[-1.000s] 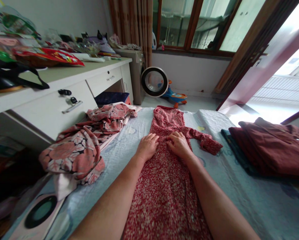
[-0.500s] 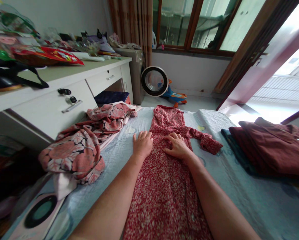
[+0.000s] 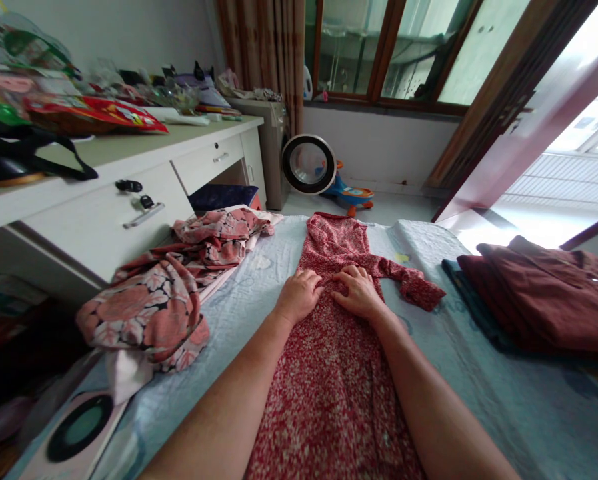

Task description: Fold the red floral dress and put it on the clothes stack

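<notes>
A long red garment with a pale speckled pattern (image 3: 329,373) lies lengthwise on the light blue bed cover (image 3: 239,313). One sleeve sticks out to the right, its cuff end bunched. My left hand (image 3: 301,293) rests on the garment's left side, fingers curved and apart. Close beside it, my right hand (image 3: 357,290) lies on the cloth with its fingers spread a little. Neither hand lifts the fabric.
A crumpled pink floral cloth (image 3: 149,307) lies at the left, and folded dark red clothes (image 3: 543,293) are stacked at the right. Beyond are a cluttered desk (image 3: 179,143), a washing machine with its round door (image 3: 309,165) open, and a blue ride-on toy (image 3: 351,193).
My left hand has moved right, from the garment's left edge onto it and nearer to my right hand. My right hand has hardly moved.
</notes>
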`<state>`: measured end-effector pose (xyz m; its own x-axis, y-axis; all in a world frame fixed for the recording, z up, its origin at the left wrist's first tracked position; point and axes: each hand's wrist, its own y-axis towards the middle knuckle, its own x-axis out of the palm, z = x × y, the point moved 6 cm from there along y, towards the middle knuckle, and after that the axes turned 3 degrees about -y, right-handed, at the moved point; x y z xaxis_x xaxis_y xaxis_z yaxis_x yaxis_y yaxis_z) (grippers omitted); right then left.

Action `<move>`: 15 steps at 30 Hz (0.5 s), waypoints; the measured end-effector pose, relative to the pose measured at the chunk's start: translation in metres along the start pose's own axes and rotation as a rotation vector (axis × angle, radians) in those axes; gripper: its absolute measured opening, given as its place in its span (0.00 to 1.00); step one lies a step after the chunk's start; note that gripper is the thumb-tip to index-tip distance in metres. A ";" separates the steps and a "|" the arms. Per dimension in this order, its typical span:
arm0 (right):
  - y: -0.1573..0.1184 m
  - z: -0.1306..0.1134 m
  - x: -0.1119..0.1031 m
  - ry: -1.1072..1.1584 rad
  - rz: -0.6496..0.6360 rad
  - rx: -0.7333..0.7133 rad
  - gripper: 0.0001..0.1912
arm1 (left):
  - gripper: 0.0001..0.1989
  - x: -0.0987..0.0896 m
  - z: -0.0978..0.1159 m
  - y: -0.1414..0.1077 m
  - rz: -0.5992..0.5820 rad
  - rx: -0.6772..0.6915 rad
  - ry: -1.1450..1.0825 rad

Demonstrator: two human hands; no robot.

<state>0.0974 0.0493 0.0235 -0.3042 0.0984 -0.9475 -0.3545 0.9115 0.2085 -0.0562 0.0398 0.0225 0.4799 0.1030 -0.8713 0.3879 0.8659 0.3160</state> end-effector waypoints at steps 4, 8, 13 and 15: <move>0.000 0.019 0.000 0.014 0.056 0.061 0.14 | 0.11 0.001 -0.001 -0.001 -0.016 -0.036 0.061; 0.001 0.037 -0.002 0.055 0.072 0.083 0.12 | 0.15 0.002 -0.004 -0.004 -0.011 -0.064 0.094; 0.008 0.048 -0.009 0.136 -0.014 0.046 0.08 | 0.20 0.007 -0.008 -0.005 -0.019 -0.080 0.123; 0.016 0.048 -0.014 0.154 -0.136 0.021 0.07 | 0.21 0.008 -0.008 -0.005 -0.034 -0.089 0.135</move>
<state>0.1383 0.0818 0.0282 -0.3875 -0.0866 -0.9178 -0.3829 0.9207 0.0748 -0.0607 0.0406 0.0106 0.3553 0.1327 -0.9253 0.3282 0.9092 0.2564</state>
